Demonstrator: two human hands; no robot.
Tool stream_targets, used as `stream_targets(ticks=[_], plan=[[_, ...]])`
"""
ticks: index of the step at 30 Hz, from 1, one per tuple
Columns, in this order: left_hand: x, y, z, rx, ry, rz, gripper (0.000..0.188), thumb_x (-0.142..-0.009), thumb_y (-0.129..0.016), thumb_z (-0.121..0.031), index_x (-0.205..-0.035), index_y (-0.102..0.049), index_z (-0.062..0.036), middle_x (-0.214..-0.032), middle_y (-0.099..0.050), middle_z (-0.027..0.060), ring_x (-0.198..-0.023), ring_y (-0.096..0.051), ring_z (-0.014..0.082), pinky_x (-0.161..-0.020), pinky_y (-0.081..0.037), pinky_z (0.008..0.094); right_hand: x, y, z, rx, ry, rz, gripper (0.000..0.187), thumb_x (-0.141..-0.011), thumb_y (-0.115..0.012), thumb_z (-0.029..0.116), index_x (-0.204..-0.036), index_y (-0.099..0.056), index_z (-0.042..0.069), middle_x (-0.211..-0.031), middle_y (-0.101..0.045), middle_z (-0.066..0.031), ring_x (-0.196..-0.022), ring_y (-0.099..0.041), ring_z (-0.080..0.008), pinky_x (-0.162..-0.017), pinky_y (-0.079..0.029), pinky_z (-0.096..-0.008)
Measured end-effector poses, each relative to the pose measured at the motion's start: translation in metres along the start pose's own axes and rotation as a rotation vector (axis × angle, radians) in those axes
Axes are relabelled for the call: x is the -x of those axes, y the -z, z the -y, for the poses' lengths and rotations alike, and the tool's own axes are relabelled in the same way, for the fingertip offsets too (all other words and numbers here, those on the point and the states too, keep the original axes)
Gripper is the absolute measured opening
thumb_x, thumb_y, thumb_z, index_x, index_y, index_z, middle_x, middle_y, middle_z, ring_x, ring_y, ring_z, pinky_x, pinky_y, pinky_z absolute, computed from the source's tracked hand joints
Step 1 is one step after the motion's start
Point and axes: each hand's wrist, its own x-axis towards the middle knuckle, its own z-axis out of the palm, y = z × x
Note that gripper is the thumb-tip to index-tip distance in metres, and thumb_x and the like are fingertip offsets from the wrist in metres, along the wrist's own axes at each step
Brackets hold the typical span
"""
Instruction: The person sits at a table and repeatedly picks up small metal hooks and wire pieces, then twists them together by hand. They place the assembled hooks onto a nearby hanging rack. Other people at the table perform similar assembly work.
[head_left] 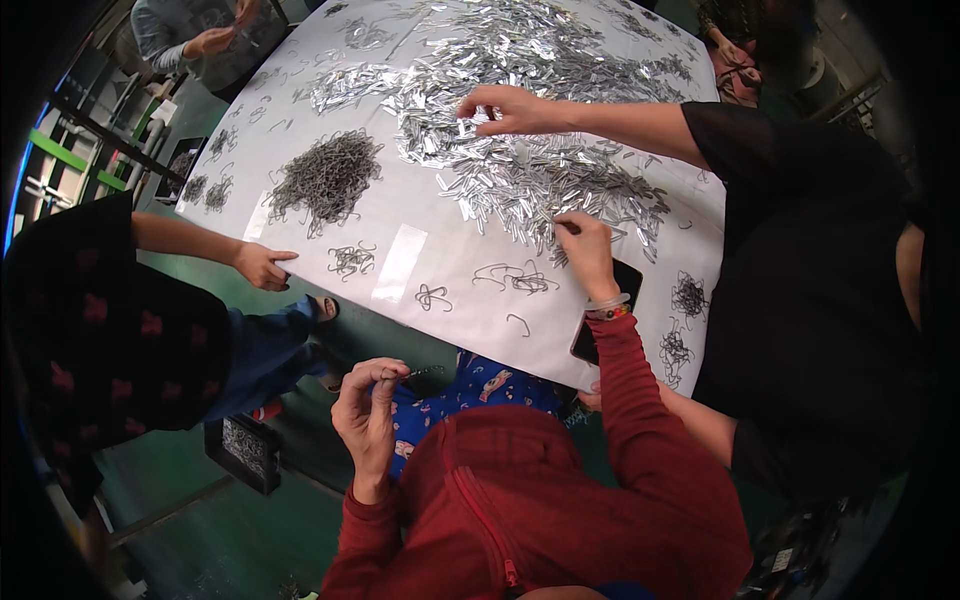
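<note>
My left hand is raised in front of the table's near edge, thumb and fingertips pinched together. A thin, bent wire piece sticks out from the pinch, too blurred to make out fully. My right hand, with bracelets at the wrist, reaches to the near edge of a large heap of shiny flat metal strips. Its thumb and forefinger are pinched together at the strips, and what lies between them is hidden. Loose wire hooks lie on the white tabletop to the left of this hand.
A dark pile of wire hooks stands at left. A phone lies under my right wrist. At right a co-worker's hand reaches over the strips; another person's hand rests at the left edge. A black crate sits below.
</note>
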Motion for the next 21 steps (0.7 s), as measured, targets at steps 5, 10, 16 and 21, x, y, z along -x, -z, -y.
stream_targets(ticks=[5, 10, 16, 21], plan=[[0.003, 0.001, 0.005, -0.067, 0.045, 0.035, 0.009, -0.086, -0.054, 0.006, -0.091, -0.059, 0.0015, -0.09, -0.063, 0.0112, -0.083, -0.06, 0.0169, -0.075, -0.048, 0.0257, 0.044, -0.007, 0.062, -0.575, -0.029, 0.272, 0.015, -0.08, -0.064, 0.001, -0.093, -0.066, -0.005, -0.079, -0.067, -0.008, -0.065, -0.063, -0.0121, -0.064, -0.05, -0.0227], [0.001, 0.0, 0.011, -0.166, 0.008, 0.051, 0.008, -0.084, -0.059, 0.003, -0.092, -0.061, 0.0011, -0.088, -0.065, 0.0097, -0.081, -0.063, 0.0159, -0.071, -0.05, 0.0261, 0.101, -0.032, 0.134, -0.73, 0.013, 0.549, 0.017, -0.082, -0.062, -0.005, -0.098, -0.065, -0.006, -0.085, -0.066, -0.0098, -0.079, -0.066, -0.0166, -0.07, -0.054, -0.0255], [-0.002, 0.0, 0.011, -0.215, -0.065, 0.062, 0.009, -0.083, -0.063, -0.001, -0.091, -0.061, 0.0006, -0.086, -0.064, 0.0099, -0.078, -0.064, 0.0204, -0.068, -0.05, 0.0291, 0.12, -0.035, 0.161, -0.602, 0.248, 0.484, 0.02, -0.075, -0.065, -0.009, -0.093, -0.068, -0.002, -0.08, -0.066, -0.0093, -0.074, -0.066, -0.0137, -0.066, -0.052, -0.0225], [-0.004, 0.003, 0.014, -0.331, -0.141, 0.033, 0.009, -0.08, -0.065, -0.001, -0.089, -0.062, -0.0004, -0.085, -0.064, 0.0096, -0.079, -0.063, 0.0227, -0.068, -0.05, 0.0311, 0.127, -0.043, 0.156, -0.641, 0.257, 0.4, 0.019, -0.072, -0.066, -0.011, -0.088, -0.067, -0.003, -0.076, -0.065, -0.0083, -0.068, -0.062, -0.0108, -0.061, -0.049, -0.0208]])
